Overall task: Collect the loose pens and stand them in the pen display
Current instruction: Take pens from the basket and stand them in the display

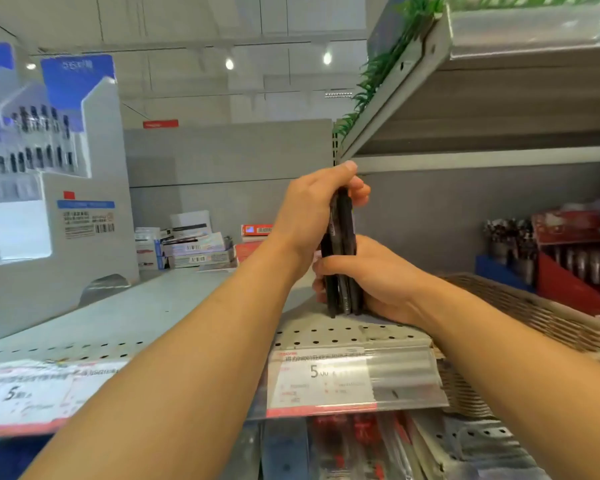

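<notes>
A bundle of several black pens (342,244) stands upright with its tips resting on the grey perforated shelf (160,306). My left hand (309,216) wraps the top of the bundle, thumb over the pen ends. My right hand (371,275) grips the lower part of the same bundle from the right. At the far left stands the white and blue pen display (66,188), a tiered cardboard stand with rows of black pens in its upper tiers. It is well left of my hands.
Stacked small boxes (191,247) lie at the back of the shelf. A woven wicker basket (541,317) sits just right of my right hand. Red and blue pen trays (568,268) are beyond it. An upper shelf (465,98) overhangs on the right. Price labels (323,379) line the front edge.
</notes>
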